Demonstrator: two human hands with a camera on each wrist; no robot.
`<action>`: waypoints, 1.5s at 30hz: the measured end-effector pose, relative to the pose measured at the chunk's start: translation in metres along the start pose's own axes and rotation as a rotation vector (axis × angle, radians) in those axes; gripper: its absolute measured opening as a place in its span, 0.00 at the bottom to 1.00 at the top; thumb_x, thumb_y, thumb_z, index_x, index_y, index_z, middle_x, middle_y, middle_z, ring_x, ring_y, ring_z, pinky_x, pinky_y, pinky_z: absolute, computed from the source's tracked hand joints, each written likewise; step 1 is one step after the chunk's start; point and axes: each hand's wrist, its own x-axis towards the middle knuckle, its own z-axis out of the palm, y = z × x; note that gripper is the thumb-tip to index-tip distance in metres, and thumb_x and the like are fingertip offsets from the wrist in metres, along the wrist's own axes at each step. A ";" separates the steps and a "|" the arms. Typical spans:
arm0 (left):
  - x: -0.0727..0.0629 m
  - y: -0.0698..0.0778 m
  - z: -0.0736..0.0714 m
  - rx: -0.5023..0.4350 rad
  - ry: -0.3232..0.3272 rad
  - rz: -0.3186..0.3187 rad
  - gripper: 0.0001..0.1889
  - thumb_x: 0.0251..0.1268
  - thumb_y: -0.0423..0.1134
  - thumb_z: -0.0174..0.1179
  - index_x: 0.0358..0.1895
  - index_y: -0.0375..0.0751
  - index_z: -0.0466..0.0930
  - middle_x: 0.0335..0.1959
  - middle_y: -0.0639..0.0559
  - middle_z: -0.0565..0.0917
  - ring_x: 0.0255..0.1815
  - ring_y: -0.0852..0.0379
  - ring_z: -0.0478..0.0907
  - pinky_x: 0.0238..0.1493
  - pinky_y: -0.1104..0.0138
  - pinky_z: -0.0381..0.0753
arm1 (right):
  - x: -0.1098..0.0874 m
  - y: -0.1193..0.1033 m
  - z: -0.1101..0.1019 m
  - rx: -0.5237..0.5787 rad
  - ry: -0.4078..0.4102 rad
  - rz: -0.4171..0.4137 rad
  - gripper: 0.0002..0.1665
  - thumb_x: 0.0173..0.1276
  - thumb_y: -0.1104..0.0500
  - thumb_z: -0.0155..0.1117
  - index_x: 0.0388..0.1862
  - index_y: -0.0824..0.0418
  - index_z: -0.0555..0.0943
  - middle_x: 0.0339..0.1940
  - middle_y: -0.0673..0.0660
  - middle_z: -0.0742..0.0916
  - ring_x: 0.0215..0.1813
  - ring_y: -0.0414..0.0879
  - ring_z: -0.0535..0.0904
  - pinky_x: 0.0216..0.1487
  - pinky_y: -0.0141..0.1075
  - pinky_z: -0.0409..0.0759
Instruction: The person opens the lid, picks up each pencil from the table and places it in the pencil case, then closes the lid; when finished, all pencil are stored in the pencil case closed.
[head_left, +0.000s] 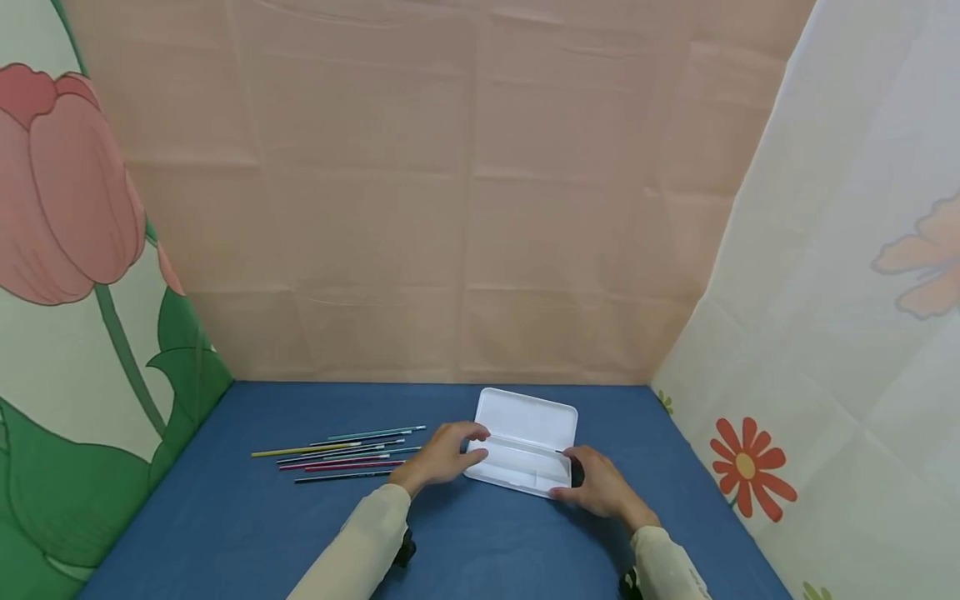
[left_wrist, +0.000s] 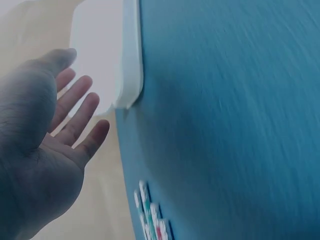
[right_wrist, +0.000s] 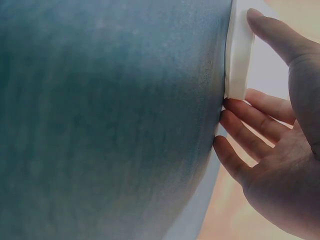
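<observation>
A white hinged case (head_left: 517, 464) lies flat on the blue table, its lid (head_left: 525, 419) folded back away from me. Low dividers mark off compartments in the base. My left hand (head_left: 445, 454) is at the case's left end with fingers spread and loosely bent; the left wrist view shows nothing in its palm. At the other end, my right hand (head_left: 602, 483) has its thumb by the near right corner and its fingers along the short side. In the right wrist view, these fingers touch the table beside the case wall (right_wrist: 239, 60).
Several thin pencils (head_left: 341, 468) lie in a loose bunch left of my left hand, one of them yellow (head_left: 300, 451). The blue tabletop (head_left: 225, 533) meets a tan cloth (head_left: 450, 250) at the back. Flower-printed cloths hang on both sides.
</observation>
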 end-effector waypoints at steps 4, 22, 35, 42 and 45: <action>-0.009 -0.006 -0.012 0.003 0.032 0.003 0.21 0.85 0.42 0.67 0.73 0.39 0.84 0.70 0.41 0.88 0.74 0.37 0.83 0.76 0.37 0.82 | 0.000 0.000 0.000 0.001 0.002 -0.006 0.53 0.60 0.40 0.91 0.75 0.66 0.81 0.72 0.66 0.87 0.74 0.64 0.83 0.78 0.65 0.79; -0.082 -0.046 -0.080 0.162 0.138 -0.053 0.20 0.84 0.40 0.69 0.72 0.44 0.85 0.72 0.43 0.88 0.75 0.39 0.84 0.77 0.39 0.82 | -0.002 -0.003 -0.001 0.002 -0.003 -0.014 0.53 0.61 0.39 0.90 0.76 0.66 0.81 0.74 0.67 0.86 0.76 0.66 0.82 0.79 0.67 0.77; -0.130 -0.081 -0.107 0.267 0.182 -0.083 0.17 0.81 0.38 0.71 0.66 0.39 0.88 0.63 0.47 0.92 0.65 0.43 0.89 0.67 0.43 0.88 | -0.002 -0.002 0.000 0.002 0.001 -0.017 0.53 0.61 0.40 0.91 0.76 0.67 0.81 0.75 0.68 0.85 0.76 0.67 0.81 0.78 0.68 0.77; -0.139 -0.088 -0.112 0.237 0.151 -0.133 0.18 0.78 0.38 0.74 0.65 0.39 0.89 0.61 0.47 0.93 0.62 0.46 0.91 0.66 0.46 0.89 | -0.003 0.000 0.000 0.000 0.002 -0.007 0.53 0.61 0.39 0.90 0.76 0.66 0.81 0.76 0.68 0.85 0.77 0.67 0.81 0.79 0.68 0.77; -0.142 -0.092 -0.113 0.238 0.136 -0.149 0.19 0.75 0.38 0.76 0.64 0.39 0.89 0.60 0.48 0.93 0.61 0.47 0.91 0.65 0.47 0.89 | -0.002 0.000 0.001 0.000 0.001 -0.011 0.54 0.61 0.38 0.90 0.76 0.66 0.81 0.76 0.68 0.85 0.77 0.67 0.81 0.79 0.68 0.77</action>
